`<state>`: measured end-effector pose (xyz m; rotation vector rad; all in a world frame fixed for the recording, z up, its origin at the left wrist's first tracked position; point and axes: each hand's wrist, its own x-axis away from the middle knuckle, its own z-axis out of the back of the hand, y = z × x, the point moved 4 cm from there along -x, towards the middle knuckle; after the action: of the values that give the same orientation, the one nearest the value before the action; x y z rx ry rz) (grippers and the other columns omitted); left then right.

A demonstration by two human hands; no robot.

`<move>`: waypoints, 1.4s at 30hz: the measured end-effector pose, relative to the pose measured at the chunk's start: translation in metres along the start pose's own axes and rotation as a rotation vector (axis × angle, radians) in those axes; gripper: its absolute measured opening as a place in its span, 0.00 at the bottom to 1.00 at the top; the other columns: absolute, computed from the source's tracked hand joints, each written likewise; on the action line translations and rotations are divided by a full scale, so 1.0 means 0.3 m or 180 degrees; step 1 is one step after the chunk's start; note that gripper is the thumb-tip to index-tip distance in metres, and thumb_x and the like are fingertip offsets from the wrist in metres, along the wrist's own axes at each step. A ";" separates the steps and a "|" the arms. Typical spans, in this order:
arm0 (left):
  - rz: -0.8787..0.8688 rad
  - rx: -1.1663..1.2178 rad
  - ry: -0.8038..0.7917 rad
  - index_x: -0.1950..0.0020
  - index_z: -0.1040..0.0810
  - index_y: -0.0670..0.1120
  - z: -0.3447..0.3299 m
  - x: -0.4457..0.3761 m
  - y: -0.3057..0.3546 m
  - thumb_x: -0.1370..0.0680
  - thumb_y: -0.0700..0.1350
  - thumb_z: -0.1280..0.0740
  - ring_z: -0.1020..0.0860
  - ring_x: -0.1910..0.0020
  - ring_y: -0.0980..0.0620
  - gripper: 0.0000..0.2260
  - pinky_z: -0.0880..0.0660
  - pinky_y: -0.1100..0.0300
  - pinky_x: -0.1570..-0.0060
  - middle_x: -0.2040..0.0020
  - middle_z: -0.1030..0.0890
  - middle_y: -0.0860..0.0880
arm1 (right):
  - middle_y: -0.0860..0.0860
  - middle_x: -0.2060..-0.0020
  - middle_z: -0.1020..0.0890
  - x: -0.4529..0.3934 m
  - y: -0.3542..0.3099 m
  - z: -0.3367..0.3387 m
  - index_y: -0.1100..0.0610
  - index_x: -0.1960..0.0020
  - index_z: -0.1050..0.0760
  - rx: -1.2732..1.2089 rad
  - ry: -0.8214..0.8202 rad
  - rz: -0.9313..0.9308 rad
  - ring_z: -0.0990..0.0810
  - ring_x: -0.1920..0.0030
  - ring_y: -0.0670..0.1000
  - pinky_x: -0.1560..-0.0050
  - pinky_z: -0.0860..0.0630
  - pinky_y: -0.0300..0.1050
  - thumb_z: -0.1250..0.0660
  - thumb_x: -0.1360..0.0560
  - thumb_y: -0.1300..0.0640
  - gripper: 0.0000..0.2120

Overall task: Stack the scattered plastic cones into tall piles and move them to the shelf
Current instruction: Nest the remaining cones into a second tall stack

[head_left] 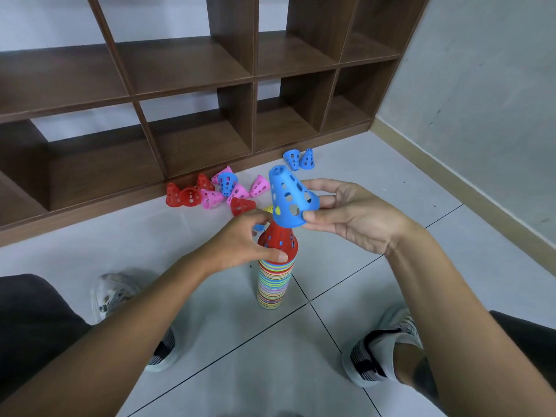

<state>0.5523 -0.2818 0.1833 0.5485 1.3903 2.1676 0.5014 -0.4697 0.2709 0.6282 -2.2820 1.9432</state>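
Observation:
A tall pile of stacked cones (273, 284) in many colours stands on the floor between my feet, topped by a red cone (279, 243). My left hand (240, 245) grips that red top cone by its rim and tip. My right hand (349, 215) holds a blue perforated cone (288, 197) by its rim, tilted, just above the pile. Several loose red, pink and blue cones (216, 192) lie scattered on the floor by the shelf, with two more blue cones (299, 159) further right. A yellow cone is partly hidden behind the blue one.
The dark wooden shelf (192, 85) with open compartments stands against the wall behind the cones. A grey wall (481, 100) with a skirting board runs along the right. My two shoes (379, 353) rest on the tiled floor either side of the pile.

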 end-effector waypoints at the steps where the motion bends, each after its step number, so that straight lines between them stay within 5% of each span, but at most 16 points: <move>1: 0.0081 -0.0022 -0.0070 0.43 0.20 0.62 0.003 -0.002 -0.016 0.36 0.50 0.17 0.23 0.41 0.62 0.25 0.26 0.64 0.43 0.39 0.20 0.58 | 0.64 0.46 0.17 -0.008 0.017 -0.006 0.59 0.34 0.25 0.0111 -0.0004 -0.0002 0.16 0.46 0.59 0.43 0.19 0.49 0.28 0.32 0.72 0.27; 4: 0.0436 -0.0116 -0.0422 0.40 0.24 0.66 0.026 0.009 -0.058 0.40 0.56 0.18 0.26 0.36 0.61 0.31 0.27 0.61 0.41 0.38 0.23 0.67 | 0.68 0.42 0.21 -0.038 0.074 -0.003 0.57 0.36 0.22 0.0569 0.0076 0.0030 0.17 0.43 0.64 0.38 0.22 0.57 0.25 0.33 0.72 0.27; 7: 0.0554 -0.0085 -0.0757 0.36 0.26 0.63 0.043 0.024 -0.066 0.34 0.49 0.18 0.27 0.37 0.64 0.31 0.26 0.66 0.45 0.39 0.24 0.69 | 0.65 0.46 0.20 -0.062 0.115 0.009 0.54 0.39 0.21 0.0984 0.0252 0.0013 0.17 0.46 0.62 0.38 0.22 0.58 0.21 0.36 0.69 0.28; 11: 0.0571 -0.0010 -0.0827 0.30 0.29 0.58 0.031 0.031 -0.049 0.32 0.45 0.19 0.24 0.38 0.61 0.34 0.25 0.68 0.45 0.35 0.23 0.62 | 0.53 0.48 0.23 -0.082 0.159 0.000 0.51 0.38 0.23 0.1468 0.0301 -0.0049 0.19 0.59 0.44 0.53 0.20 0.39 0.19 0.35 0.63 0.28; 15: 0.0749 0.0355 -0.0780 0.30 0.28 0.53 -0.013 0.041 -0.090 0.29 0.41 0.21 0.18 0.41 0.52 0.31 0.21 0.58 0.41 0.37 0.20 0.51 | 0.48 0.38 0.25 -0.111 0.245 0.009 0.47 0.36 0.26 0.2007 0.0325 -0.0071 0.24 0.44 0.47 0.46 0.23 0.40 0.17 0.38 0.52 0.33; 17: 0.0781 0.0267 -0.0702 0.31 0.27 0.54 -0.026 0.042 -0.130 0.30 0.44 0.20 0.18 0.42 0.54 0.30 0.22 0.53 0.38 0.37 0.20 0.51 | 0.47 0.35 0.26 -0.117 0.285 0.013 0.43 0.37 0.27 0.1901 0.0271 -0.0043 0.25 0.37 0.50 0.39 0.23 0.47 0.18 0.40 0.47 0.34; 21: 0.0864 0.0164 -0.0571 0.29 0.29 0.56 -0.059 0.051 -0.207 0.35 0.54 0.19 0.23 0.36 0.55 0.36 0.22 0.47 0.38 0.37 0.19 0.54 | 0.51 0.36 0.24 -0.103 0.340 0.002 0.41 0.30 0.33 0.0914 0.0006 -0.0226 0.19 0.40 0.53 0.38 0.22 0.57 0.21 0.31 0.58 0.35; 25: 0.0925 0.0354 -0.0343 0.29 0.29 0.56 -0.117 0.069 -0.283 0.37 0.52 0.17 0.22 0.36 0.52 0.40 0.22 0.43 0.39 0.39 0.18 0.51 | 0.54 0.35 0.24 -0.088 0.384 -0.003 0.41 0.28 0.34 0.0515 -0.0117 -0.0454 0.20 0.37 0.53 0.36 0.24 0.62 0.20 0.33 0.52 0.38; 32: 0.0749 0.0586 0.0084 0.30 0.27 0.49 -0.187 0.030 -0.309 0.40 0.48 0.19 0.21 0.38 0.48 0.39 0.20 0.45 0.43 0.39 0.18 0.48 | 0.55 0.36 0.23 -0.092 0.405 0.022 0.45 0.32 0.30 0.0467 0.0085 -0.0360 0.19 0.38 0.54 0.36 0.23 0.59 0.21 0.34 0.53 0.34; 42: 0.0535 0.0657 -0.0150 0.29 0.28 0.53 -0.288 -0.159 -0.259 0.39 0.50 0.21 0.20 0.39 0.50 0.39 0.21 0.46 0.40 0.39 0.18 0.52 | 0.52 0.37 0.22 -0.052 0.371 0.169 0.46 0.31 0.29 0.0277 0.0562 -0.0091 0.19 0.39 0.52 0.40 0.21 0.50 0.24 0.27 0.59 0.28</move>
<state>0.5552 -0.3449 0.0749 0.8144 1.6037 2.1358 0.4862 -0.5019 0.1529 0.4728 -2.0835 2.0064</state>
